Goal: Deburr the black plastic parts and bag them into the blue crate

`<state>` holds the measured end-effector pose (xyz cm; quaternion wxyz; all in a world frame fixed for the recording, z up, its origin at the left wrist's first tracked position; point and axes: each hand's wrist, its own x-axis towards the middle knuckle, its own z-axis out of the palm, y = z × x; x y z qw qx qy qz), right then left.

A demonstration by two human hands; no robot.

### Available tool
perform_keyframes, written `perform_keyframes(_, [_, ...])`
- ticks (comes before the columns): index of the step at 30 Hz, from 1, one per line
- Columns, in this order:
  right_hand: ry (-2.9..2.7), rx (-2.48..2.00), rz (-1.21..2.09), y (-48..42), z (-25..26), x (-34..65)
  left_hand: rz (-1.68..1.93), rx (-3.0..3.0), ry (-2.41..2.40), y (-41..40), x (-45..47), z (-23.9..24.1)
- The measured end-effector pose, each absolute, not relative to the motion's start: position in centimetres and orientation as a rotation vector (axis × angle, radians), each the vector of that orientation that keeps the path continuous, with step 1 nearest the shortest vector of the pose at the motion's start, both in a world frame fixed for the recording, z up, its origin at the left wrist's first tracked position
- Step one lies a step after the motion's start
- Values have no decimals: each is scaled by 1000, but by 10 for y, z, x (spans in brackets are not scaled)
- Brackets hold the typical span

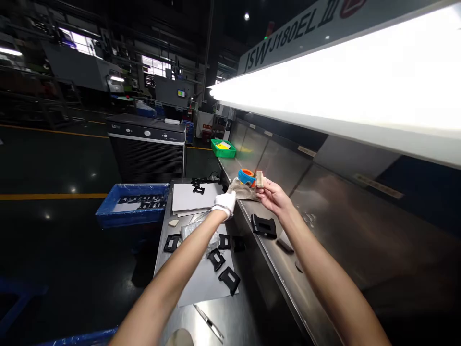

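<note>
My left hand (225, 203), in a white glove, reaches to the edge of a grey-brown cloth (245, 191) on the metal ledge, its fingers closed at the cloth's near corner. Bare and raised above the ledge, my right hand (272, 196) pinches a small beige block (260, 179) between thumb and fingers. Just behind the block are rolls of blue and orange tape (245, 176). Below my right hand a black plastic part (263, 226) rests on the ledge. Several similar black frame-shaped parts (216, 259) are spread over the lower table beneath my left forearm.
A clear plastic bag (192, 231) and a stack of white sheets (187, 198) lie on the table, with a metal tool (209, 323) near its front. Left stands a blue bin (104, 211) holding black parts. A green tray (223, 152) sits at the far end; a bright lamp (342, 91) hangs above.
</note>
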<state>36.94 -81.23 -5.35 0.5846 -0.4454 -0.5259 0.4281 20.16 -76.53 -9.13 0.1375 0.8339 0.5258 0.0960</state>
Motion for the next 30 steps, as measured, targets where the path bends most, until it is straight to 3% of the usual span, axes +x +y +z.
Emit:
perform_keyframes(4, [-1010, -689, 1357, -891, -41, 347, 388, 2328, 1522, -828, 132, -107])
perform_keyframes(8, [-1120, -912, 1141, -973, -60, 309, 1155, 1948, 1292, -927, 74, -137])
perform_keyframes(11, [-1219, -1082, 898, -1026, -86, 279, 1436, 1794, 1250, -993, 52, -151])
perform_keyframes(21, [-1285, -1265, 809, -1093, -146, 215, 1429, 1880, 1397, -1072, 35, -179])
perform_keyframes(30, [-1676, -1137, 344, -1107, -150, 215, 1482, 1858, 1385, -1087, 44, -182])
